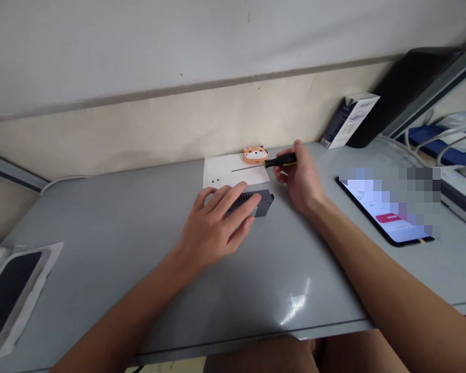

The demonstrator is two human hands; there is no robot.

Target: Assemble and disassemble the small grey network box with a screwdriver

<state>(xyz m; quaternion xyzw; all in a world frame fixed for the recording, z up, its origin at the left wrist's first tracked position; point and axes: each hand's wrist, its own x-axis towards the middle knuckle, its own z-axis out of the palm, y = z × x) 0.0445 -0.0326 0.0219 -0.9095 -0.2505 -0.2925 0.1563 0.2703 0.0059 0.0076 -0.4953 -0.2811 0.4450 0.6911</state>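
Observation:
My left hand (217, 223) lies flat, fingers stretched out, on top of a small dark grey box-shaped device (258, 201) in the middle of the grey table (140, 248). My right hand (301, 178) is closed round the black and yellow handle of a thin screwdriver (272, 163). Its metal shaft points left over a white sheet of paper (221, 171). Two tiny dark screws (216, 180) sit on the paper's left part. A small orange animal-shaped object (255, 154) rests at the paper's far edge.
A phone (388, 210) with a lit screen lies to the right. Behind it are a blue and white carton (349, 120), a black device (407, 88), cables and a white power strip (464, 194). A dark-screened device on white packaging (11, 295) sits at the near left.

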